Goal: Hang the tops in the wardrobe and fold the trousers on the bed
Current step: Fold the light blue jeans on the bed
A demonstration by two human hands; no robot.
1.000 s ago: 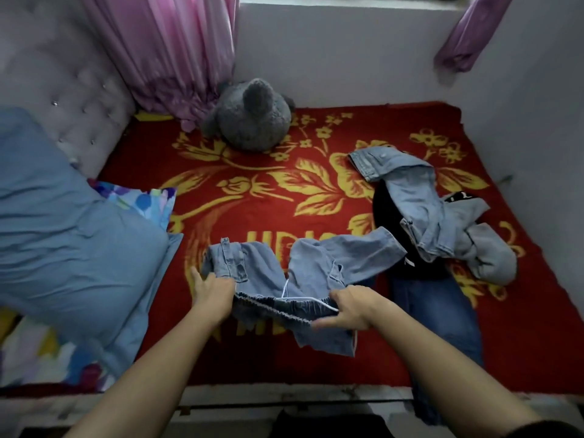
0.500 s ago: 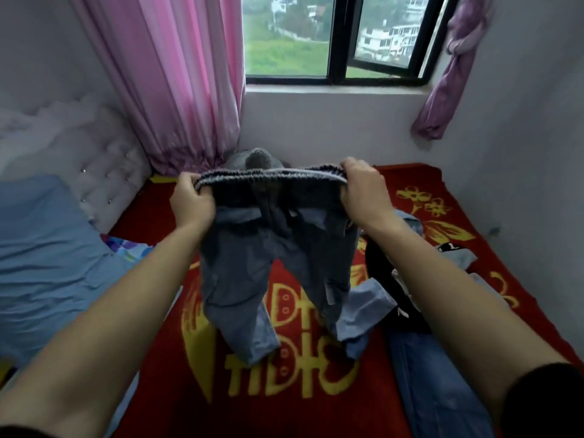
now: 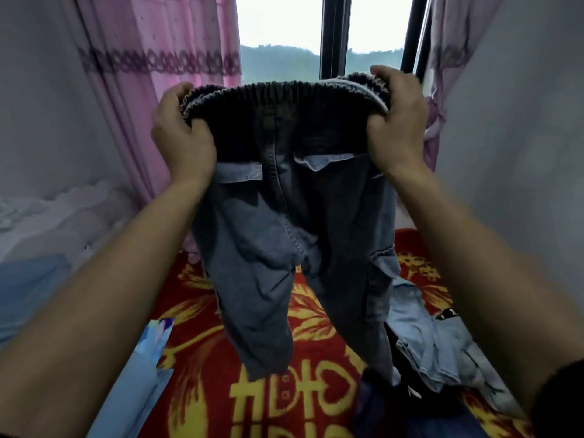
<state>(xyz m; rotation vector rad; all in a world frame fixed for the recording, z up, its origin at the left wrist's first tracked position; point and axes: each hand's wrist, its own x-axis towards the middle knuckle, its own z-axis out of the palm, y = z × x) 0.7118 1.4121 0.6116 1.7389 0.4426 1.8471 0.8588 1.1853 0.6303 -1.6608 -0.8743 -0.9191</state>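
Observation:
A pair of grey-blue denim trousers (image 3: 284, 235) with an elastic waistband hangs in the air above the bed, its legs dangling free. My left hand (image 3: 181, 139) grips the waistband's left end and my right hand (image 3: 396, 120) grips its right end, stretching the band level in front of the window. More clothes lie on the bed's right side: light denim garments (image 3: 442, 339) over a black piece (image 3: 407, 368), with dark blue jeans (image 3: 379, 409) at the lower edge.
The bed carries a red blanket (image 3: 202, 399) with yellow flowers. A blue pillow (image 3: 28, 286) lies at the left by a white headboard. Pink curtains (image 3: 177, 64) and the window (image 3: 335, 33) are straight ahead; a white wall closes the right side.
Both hands picked the trousers up from the blanket by the waistband and raised them high. My view tilted upward from the bed toward the window.

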